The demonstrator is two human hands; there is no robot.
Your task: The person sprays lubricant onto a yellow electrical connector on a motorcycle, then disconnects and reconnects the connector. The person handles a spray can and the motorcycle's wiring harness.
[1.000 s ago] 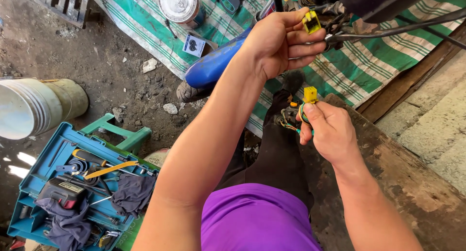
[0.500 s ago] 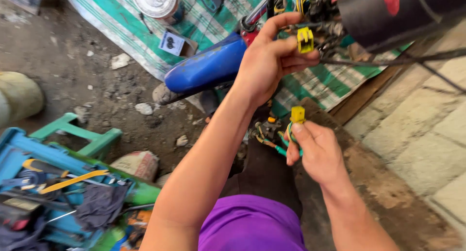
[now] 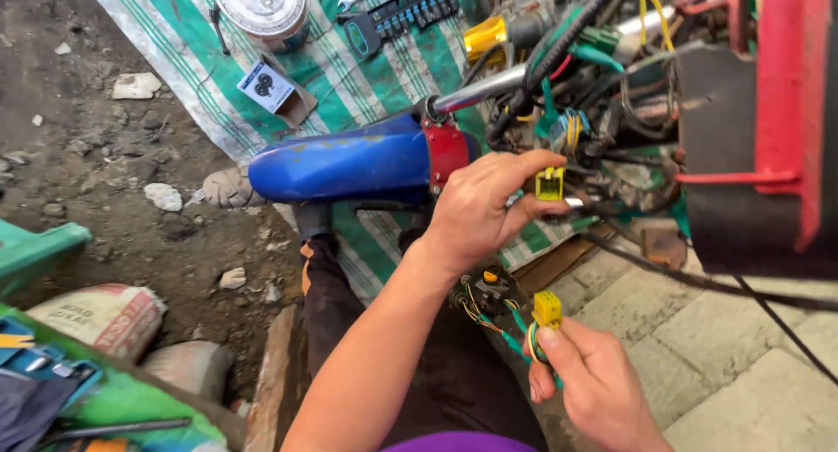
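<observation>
the right hand point(image 3: 594, 391) is sitting nearest, low at the right, its thumb and fingers pinching together on a small yellow plug point(image 3: 547, 309) and on the green, yellow and orange wires point(image 3: 502, 330) trailing from it. those wires are running left to a small black switch unit point(image 3: 482, 293) hanging just beside the left wrist. under both arms, dark trousers point(image 3: 419, 365) are covering the person's legs.

a little farther out, the left hand point(image 3: 484, 209) is reaching forward, thumb and forefinger clamping on a second yellow connector point(image 3: 550, 184), which is staying well apart from the lower plug and is lying against the tangle of cables point(image 3: 602, 111) on the motorbike's front. just left of that hand, the blue fender point(image 3: 349, 165) is meeting a red bracket point(image 3: 447, 151) and a chrome fork tube point(image 3: 484, 87). a red and black body panel point(image 3: 768, 129) is filling the right side.

beyond, a green striped mat point(image 3: 209, 41) is lying on the dirt ground point(image 3: 96, 155), carrying a round metal part point(image 3: 262, 6) near its far edge, a small box point(image 3: 266, 87) nearer its left edge, and a rack of sockets point(image 3: 410, 5) at the far edge.
</observation>
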